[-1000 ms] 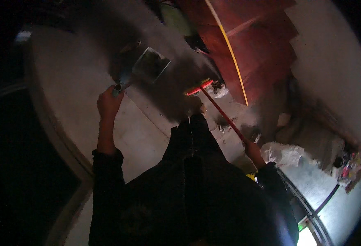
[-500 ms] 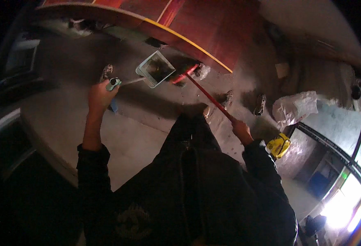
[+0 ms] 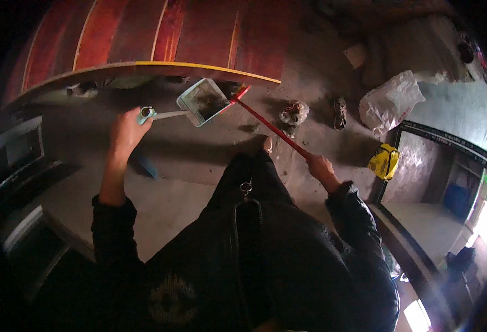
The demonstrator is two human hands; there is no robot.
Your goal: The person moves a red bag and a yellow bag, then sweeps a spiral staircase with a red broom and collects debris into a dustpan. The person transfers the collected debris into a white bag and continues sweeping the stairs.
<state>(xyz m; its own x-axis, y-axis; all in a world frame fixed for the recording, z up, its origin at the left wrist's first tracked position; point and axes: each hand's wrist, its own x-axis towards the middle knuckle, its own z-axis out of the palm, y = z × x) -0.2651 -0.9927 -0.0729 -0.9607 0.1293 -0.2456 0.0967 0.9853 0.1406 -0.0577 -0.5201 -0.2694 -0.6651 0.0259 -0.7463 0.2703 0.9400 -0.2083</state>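
My left hand (image 3: 127,129) is wrapped round the end of a long-handled dustpan's pale handle. The pale green dustpan (image 3: 184,104) lies with its open side towards the right, and grey-brown dirt (image 3: 210,103) shows inside. In my right hand (image 3: 322,167) is the red stick of a broom (image 3: 271,128). Its red head (image 3: 239,94) rests at the right edge of the pan; the bristles are hard to make out. A small clump of dark debris (image 3: 249,128) lies on the floor just below the broom head.
Red boards (image 3: 199,39) with a yellow-edged rim (image 3: 199,65) overhang the floor beyond the pan. To the right lie a clear crumpled plastic bag (image 3: 294,113), a shoe (image 3: 340,114), a white plastic bag (image 3: 390,102) and a yellow bag (image 3: 384,161).
The view has shifted, showing more of the red boards. The broom head has come closer against the pan's edge. Pale crumpled plastic no longer shows beside the broom head. Both hands keep their grips.
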